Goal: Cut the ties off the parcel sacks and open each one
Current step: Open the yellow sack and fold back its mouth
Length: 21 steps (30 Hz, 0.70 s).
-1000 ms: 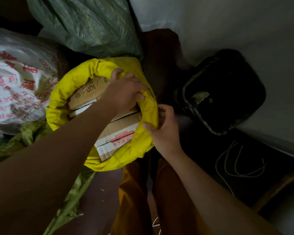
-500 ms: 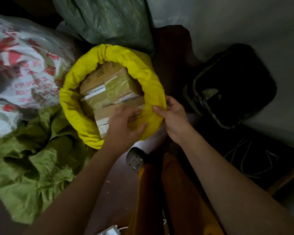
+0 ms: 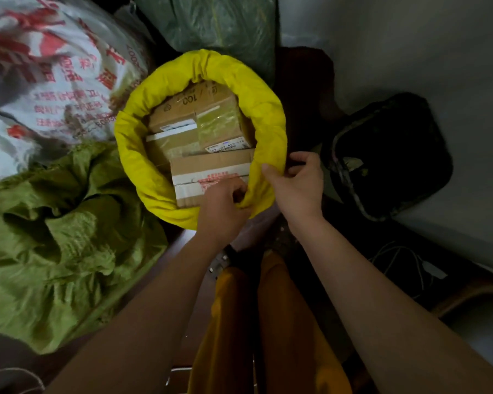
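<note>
Both forearms outstretched, left hand (image 3: 225, 206) and right hand (image 3: 298, 184) side by side, fingers apparently curled, pinching.

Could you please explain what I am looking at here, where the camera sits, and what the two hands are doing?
There is no machine: a person wears one wide-angle camera on the head, looking down at their own bare arms. In the middle stands a yellow sack, already open, its mouth rolled down into a thick rim. Inside lie taped cardboard boxes. The left hand grips the near edge of the rim, fingers curled into the fabric. The right hand pinches the rim on its right side. Around it lie a crumpled light green sack, a white sack with red print, a dark green sack and a black bin. The orange below looks like the person's trousers.
</note>
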Tool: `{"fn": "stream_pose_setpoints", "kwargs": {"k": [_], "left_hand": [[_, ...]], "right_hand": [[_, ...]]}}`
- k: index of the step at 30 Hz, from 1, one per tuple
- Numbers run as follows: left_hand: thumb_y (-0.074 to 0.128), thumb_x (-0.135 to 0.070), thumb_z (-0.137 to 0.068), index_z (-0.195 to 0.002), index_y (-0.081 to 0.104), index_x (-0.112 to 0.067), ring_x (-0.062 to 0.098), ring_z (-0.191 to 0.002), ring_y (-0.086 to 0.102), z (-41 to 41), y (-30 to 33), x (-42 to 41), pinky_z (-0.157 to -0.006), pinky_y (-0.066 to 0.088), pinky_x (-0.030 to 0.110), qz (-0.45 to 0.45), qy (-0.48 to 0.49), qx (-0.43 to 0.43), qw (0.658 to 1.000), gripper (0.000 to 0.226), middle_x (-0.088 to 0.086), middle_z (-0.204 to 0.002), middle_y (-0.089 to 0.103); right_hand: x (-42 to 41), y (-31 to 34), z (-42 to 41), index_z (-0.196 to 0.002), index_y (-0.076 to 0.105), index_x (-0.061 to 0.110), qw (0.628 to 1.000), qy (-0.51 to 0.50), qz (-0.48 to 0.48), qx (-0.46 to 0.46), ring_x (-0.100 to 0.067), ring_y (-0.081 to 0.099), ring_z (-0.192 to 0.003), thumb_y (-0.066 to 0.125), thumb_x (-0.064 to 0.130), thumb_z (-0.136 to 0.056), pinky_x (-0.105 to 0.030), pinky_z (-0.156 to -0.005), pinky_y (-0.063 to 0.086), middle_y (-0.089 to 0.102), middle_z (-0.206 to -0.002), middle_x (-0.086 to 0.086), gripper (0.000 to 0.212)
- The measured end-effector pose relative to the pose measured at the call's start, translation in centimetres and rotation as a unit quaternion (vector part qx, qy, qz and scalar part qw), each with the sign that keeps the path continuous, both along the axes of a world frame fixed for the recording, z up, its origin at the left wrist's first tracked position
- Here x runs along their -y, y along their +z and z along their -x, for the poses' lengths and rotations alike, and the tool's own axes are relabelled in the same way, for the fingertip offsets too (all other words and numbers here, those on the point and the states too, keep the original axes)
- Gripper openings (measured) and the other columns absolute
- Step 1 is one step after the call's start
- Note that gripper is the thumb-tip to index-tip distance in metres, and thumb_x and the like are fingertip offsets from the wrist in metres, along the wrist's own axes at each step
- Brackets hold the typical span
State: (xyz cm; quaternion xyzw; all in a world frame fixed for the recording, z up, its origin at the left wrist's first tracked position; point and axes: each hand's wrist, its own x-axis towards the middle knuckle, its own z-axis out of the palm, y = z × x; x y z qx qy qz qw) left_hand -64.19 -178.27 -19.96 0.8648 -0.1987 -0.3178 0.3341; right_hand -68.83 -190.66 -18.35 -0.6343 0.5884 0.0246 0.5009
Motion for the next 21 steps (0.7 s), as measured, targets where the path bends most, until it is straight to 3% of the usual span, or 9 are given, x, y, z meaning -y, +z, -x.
{"fn": "stream_pose_setpoints", "kwargs": {"k": [2,4,7,9,12,15,17,19,21], "left_hand": [[0.067,0.008,-0.058,-0.062,0.053,-0.005,0.015,-0.058,0.038,0.5,0.0,0.0,-0.054,0.028,0.029,0.017,0.018,0.012,1.000,0.019,0.004,-0.062,0.047],[0.068,0.011,-0.057,-0.063,0.055,-0.005,0.011,-0.058,0.038,1.0,0.1,-0.3,-0.056,0.029,0.022,0.031,0.027,0.022,0.999,0.021,-0.002,-0.065,0.045],[0.076,0.011,-0.057,-0.070,0.066,-0.002,0.009,-0.065,0.043,1.2,0.1,-0.9,-0.059,0.030,0.012,0.044,0.062,0.011,0.997,0.021,-0.006,-0.071,0.047],[0.085,-0.002,-0.057,-0.077,0.072,-0.003,0.019,-0.078,0.051,1.1,0.5,-1.5,-0.070,0.035,0.017,0.036,0.078,0.012,0.996,0.024,0.001,-0.077,0.057],[0.086,-0.031,-0.062,-0.081,0.077,-0.019,0.027,-0.100,0.050,1.3,1.3,-2.2,-0.086,0.035,0.035,-0.022,0.149,0.061,0.987,0.025,0.003,-0.094,0.063],[0.080,-0.047,-0.065,-0.085,0.076,-0.025,0.031,-0.107,0.041,1.9,2.1,-2.3,-0.084,0.029,0.036,-0.145,0.319,0.081,0.933,0.030,0.005,-0.106,0.051],[0.082,-0.044,-0.066,-0.099,0.067,-0.015,0.036,-0.111,0.041,2.2,2.5,-2.0,-0.087,0.035,0.042,-0.214,0.426,0.003,0.879,0.046,0.013,-0.116,0.044],[0.084,-0.039,-0.067,-0.108,0.055,-0.009,0.035,-0.111,0.045,2.2,2.9,-1.3,-0.090,0.039,0.041,-0.199,0.547,-0.114,0.805,0.059,0.017,-0.126,0.039],[0.085,-0.034,-0.068,-0.111,0.048,-0.009,0.031,-0.102,0.051,2.2,3.2,-0.2,-0.084,0.040,0.035,-0.145,0.629,-0.179,0.742,0.062,0.017,-0.129,0.040]], "right_hand": [[-0.2,0.5,-0.5,-0.118,0.043,0.015,1.000,0.021,-0.013,-0.012,-0.029,0.059,-0.106,0.085,0.041,-0.066,-0.046,-0.091,0.050,0.058,-0.117,-0.016,0.071],[-0.5,0.6,-1.1,-0.115,0.038,0.015,0.997,0.051,-0.033,-0.039,-0.029,0.058,-0.106,0.086,0.042,-0.064,-0.046,-0.090,0.051,0.055,-0.118,-0.013,0.074],[-0.7,0.0,-1.3,-0.103,0.040,0.014,0.995,0.065,-0.035,-0.064,-0.030,0.061,-0.101,0.080,0.025,-0.073,-0.045,-0.085,0.054,0.057,-0.107,-0.010,0.052],[-0.9,-0.4,-1.2,-0.096,0.046,0.015,0.996,0.057,-0.041,-0.064,-0.030,0.063,-0.098,0.075,0.018,-0.077,-0.046,-0.084,0.055,0.062,-0.104,-0.012,0.034],[-0.9,-0.9,-0.8,-0.088,0.052,0.021,0.996,0.012,-0.069,-0.051,-0.030,0.065,-0.096,0.071,0.013,-0.081,-0.048,-0.083,0.057,0.066,-0.103,-0.012,0.022],[-0.8,-0.8,-0.6,-0.082,0.053,0.026,0.992,-0.029,-0.114,-0.040,-0.027,0.066,-0.092,0.069,0.004,-0.083,-0.050,-0.083,0.057,0.067,-0.096,-0.008,0.026],[-0.8,-0.5,-0.5,-0.081,0.054,0.025,0.990,-0.042,-0.134,-0.032,-0.027,0.067,-0.091,0.067,-0.001,-0.084,-0.051,-0.085,0.057,0.066,-0.088,-0.004,0.029],[-0.8,-0.2,-0.6,-0.087,0.056,0.019,0.987,-0.051,-0.152,-0.018,-0.026,0.066,-0.088,0.066,-0.004,-0.085,-0.051,-0.086,0.056,0.065,-0.084,-0.002,0.025],[-0.9,0.2,-0.7,-0.098,0.058,0.012,0.983,-0.064,-0.173,0.001,-0.022,0.065,-0.083,0.063,-0.006,-0.087,-0.049,-0.087,0.056,0.065,-0.082,0.000,0.022]]}}
